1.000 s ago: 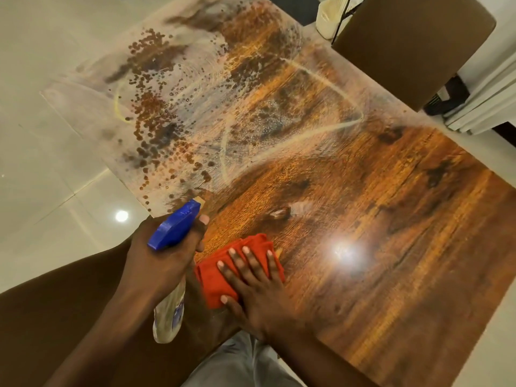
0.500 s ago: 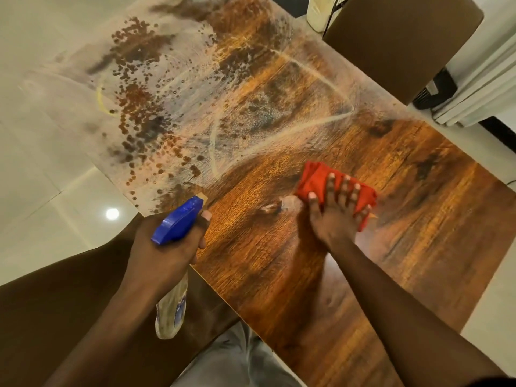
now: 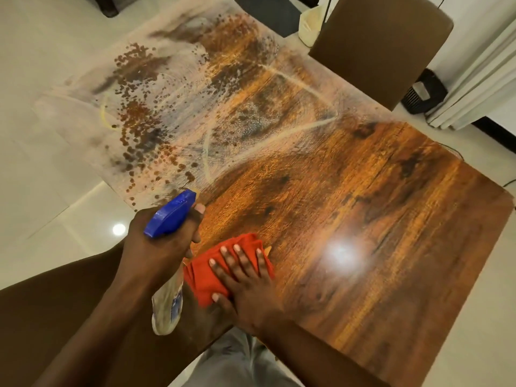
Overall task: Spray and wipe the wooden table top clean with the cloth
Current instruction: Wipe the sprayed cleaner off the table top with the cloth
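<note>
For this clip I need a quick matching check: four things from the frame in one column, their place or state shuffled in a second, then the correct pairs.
Things:
1. spray bottle
2. cloth
3. chair
4. far half of the table top

States:
A. pressed flat under the right hand
B. covered in droplets and pale smears
C. gripped in the left hand
D. standing at the table's far edge

Pairs: 1-C, 2-A, 3-D, 4-B

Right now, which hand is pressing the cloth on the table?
The right hand, flat on the red cloth; the left hand grips the spray bottle.
</note>
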The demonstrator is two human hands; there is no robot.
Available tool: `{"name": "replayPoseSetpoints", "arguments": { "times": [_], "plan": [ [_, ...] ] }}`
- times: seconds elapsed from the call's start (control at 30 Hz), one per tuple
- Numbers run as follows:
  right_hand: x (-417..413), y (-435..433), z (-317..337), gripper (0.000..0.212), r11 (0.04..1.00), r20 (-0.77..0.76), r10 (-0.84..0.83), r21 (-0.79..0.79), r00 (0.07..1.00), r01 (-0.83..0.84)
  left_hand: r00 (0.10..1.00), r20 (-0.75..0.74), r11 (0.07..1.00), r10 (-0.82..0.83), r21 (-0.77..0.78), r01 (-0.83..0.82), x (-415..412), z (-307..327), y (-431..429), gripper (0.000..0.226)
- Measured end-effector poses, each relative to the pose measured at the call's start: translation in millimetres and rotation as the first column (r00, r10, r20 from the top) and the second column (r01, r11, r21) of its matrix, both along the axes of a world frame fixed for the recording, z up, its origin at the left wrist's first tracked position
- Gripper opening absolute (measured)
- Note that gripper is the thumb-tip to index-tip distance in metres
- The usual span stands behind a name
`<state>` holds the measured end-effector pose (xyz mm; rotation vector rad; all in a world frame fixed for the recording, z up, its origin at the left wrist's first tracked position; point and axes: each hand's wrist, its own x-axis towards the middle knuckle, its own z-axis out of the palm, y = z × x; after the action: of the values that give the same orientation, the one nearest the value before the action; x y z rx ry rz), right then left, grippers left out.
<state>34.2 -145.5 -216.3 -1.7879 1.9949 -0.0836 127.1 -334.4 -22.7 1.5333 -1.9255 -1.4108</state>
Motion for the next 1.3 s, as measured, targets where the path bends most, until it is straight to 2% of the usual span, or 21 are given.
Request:
{"name": "replayPoseSetpoints", "arguments": {
  "times": [0.13,0.3,0.37,0.47,0.6,0.7,0.87,0.97,1.07,1.2,1.3],
  "plan": [
    [-18,77,0,0.074,0.994,-0.030,-0.106,0.004,0.994,0.106,1.000,0.001,1.000,-0.003,-0.024,0.003,1,8,8,0.040],
    [-72,178,9,0.079,0.944,-0.163,-0.306,0.077,0.938,0.321,0.999,-0.030,0.999,0.031,-0.022,-0.032,-4,27,38,0.050],
    [-104,211,12,0.080,0.884,-0.177,-0.420,0.141,0.890,0.446,0.998,-0.044,0.999,0.039,-0.026,-0.040,-5,33,55,0.051],
    [-159,236,17,0.083,0.723,-0.200,-0.628,0.207,0.752,0.659,0.995,-0.091,0.999,0.039,-0.004,-0.040,-13,39,75,0.049],
    [-226,226,30,0.087,0.528,-0.182,-0.807,0.203,0.562,0.825,0.984,-0.176,0.998,0.024,0.069,-0.012,-28,42,84,0.047],
    [-265,191,37,0.079,0.403,-0.138,-0.889,0.221,0.437,0.888,0.988,-0.154,0.999,-0.014,0.042,0.021,-42,37,77,0.050],
    [-332,91,50,0.082,0.291,-0.075,-0.945,0.260,0.320,0.921,0.994,-0.091,0.998,-0.053,-0.022,0.051,-72,30,38,0.059],
    [-363,9,50,0.085,0.353,-0.060,-0.923,0.265,0.380,0.897,0.988,-0.134,0.997,-0.075,-0.003,0.075,-88,25,16,0.055],
    [-359,-72,41,0.085,0.526,-0.063,-0.826,0.272,0.560,0.806,0.982,-0.156,0.994,-0.103,0.016,0.107,-95,16,-3,0.041],
    [-298,-169,33,0.089,0.796,-0.064,-0.558,0.241,0.828,0.555,0.980,-0.143,0.991,-0.134,-0.013,0.134,-101,8,-27,0.034],
    [-229,-201,26,0.086,0.921,-0.069,-0.338,0.181,0.939,0.345,0.983,-0.108,0.989,-0.147,-0.025,0.145,-107,5,-44,0.032]
  ]
}}
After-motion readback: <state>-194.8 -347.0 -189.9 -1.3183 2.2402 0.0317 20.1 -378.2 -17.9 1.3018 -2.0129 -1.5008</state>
